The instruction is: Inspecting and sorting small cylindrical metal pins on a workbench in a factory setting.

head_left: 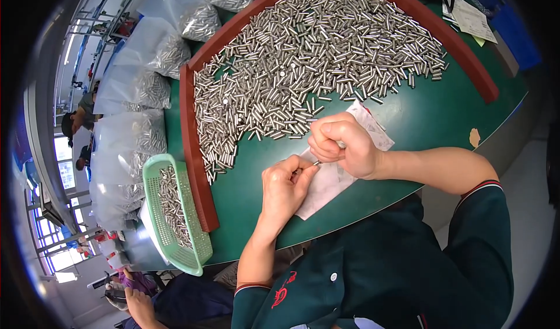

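Observation:
My left hand (281, 190) is closed in a pinch on a small metal pin (317, 163), whose end pokes out between thumb and fingers. Just beyond and to the right, my right hand (345, 145) is curled into a fist close to that pin. Something pale shows inside the fist, mostly hidden by the fingers, and I cannot make out what it is. Both hands are over a creased white paper sheet (326, 190) on the green table (420, 125). A wide heap of short silvery metal pins (326, 43) spreads beyond my hands.
Dark red wooden rails (195, 148) border the heap at left, back and right. A light green perforated basket (200, 250) with more pins stands left of the rail. Clear plastic bags (125, 134) of pins line the left side. Papers (471, 20) lie back right; another person's hand (140, 305) shows lower left.

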A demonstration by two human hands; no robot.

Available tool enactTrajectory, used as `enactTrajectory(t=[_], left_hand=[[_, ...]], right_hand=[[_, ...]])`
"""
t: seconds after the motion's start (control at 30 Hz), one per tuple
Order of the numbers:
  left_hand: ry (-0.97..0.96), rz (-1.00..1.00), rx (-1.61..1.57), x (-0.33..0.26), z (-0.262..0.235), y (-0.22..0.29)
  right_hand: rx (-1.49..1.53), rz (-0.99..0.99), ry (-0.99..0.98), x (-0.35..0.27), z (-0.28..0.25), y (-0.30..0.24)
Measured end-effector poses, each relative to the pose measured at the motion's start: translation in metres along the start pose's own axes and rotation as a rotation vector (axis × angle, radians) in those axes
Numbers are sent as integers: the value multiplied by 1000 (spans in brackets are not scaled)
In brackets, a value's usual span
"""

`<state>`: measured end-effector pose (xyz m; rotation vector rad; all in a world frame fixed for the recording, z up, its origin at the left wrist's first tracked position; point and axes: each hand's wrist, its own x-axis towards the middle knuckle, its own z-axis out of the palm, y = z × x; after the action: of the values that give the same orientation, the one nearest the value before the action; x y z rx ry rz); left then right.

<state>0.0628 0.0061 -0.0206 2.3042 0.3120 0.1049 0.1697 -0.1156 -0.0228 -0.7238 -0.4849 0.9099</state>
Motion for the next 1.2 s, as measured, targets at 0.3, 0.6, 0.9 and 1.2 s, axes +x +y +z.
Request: enactTrajectory(t=[0.3,0.6,0.9,1.2], left_hand=[[31,18,-23,0,2,0],[20,9,0,0,0,1],[27,40,0,1,0,2],[31,47,18,2,1,4]], right_hand=[[-26,5,-16,0,-1,-1],[-39,-3,-24,0,0,1],[-96,-9,-41,0,1,1],[-232,-71,-54,-1,3,4]])
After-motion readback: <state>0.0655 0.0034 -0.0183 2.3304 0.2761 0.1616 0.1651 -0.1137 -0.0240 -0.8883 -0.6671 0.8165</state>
